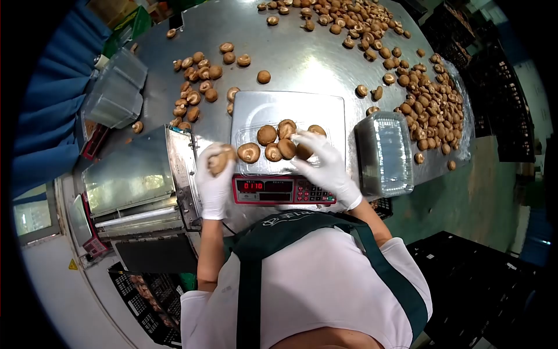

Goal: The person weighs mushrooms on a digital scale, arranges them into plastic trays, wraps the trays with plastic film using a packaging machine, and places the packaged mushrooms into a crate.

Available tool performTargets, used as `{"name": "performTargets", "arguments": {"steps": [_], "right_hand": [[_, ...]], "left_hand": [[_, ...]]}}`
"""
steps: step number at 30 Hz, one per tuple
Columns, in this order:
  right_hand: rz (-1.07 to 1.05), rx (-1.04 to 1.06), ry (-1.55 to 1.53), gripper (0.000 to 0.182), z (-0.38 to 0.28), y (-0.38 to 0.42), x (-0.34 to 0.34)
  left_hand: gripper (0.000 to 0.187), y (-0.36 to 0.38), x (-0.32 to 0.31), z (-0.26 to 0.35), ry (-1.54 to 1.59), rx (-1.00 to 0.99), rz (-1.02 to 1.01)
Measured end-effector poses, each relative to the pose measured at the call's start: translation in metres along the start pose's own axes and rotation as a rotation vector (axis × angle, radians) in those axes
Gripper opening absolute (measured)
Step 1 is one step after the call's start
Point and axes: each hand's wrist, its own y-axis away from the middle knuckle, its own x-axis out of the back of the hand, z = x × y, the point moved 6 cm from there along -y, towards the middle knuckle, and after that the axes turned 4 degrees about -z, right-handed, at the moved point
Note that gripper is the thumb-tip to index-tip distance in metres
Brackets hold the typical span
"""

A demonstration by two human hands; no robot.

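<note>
My left hand (214,177), in a white glove, is closed around a brown mushroom (220,161) at the left edge of the scale. My right hand (326,168), also gloved, reaches over the right part of the scale plate (250,110), with its fingers bent against a mushroom (304,151). Several more mushrooms (267,135) lie on the plate in a clear tray, which is hard to make out. The scale's red front panel (264,196) shows red lit digits.
Stacked clear trays (386,154) stand right of the scale, others (119,87) at the far left. Mushroom heaps (433,107) cover the table's (302,58) right and back, a smaller group (197,72) its left. A metal machine (136,171) stands at left.
</note>
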Motion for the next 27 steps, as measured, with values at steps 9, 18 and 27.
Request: {"name": "performTargets", "arguments": {"steps": [9, 18, 27], "right_hand": [[0.156, -0.122, -0.272, 0.047, 0.015, -0.007, -0.005], [-0.017, -0.242, 0.18, 0.07, 0.074, -0.007, 0.005], [0.173, -0.217, 0.044, 0.047, 0.062, -0.007, 0.027]], "left_hand": [[0.029, -0.014, -0.068, 0.022, 0.388, -0.004, -0.334], [0.068, -0.038, -0.07, -0.036, -0.559, -0.271, -0.404], [0.062, -0.035, -0.041, -0.023, -0.501, -0.316, -0.224]]}}
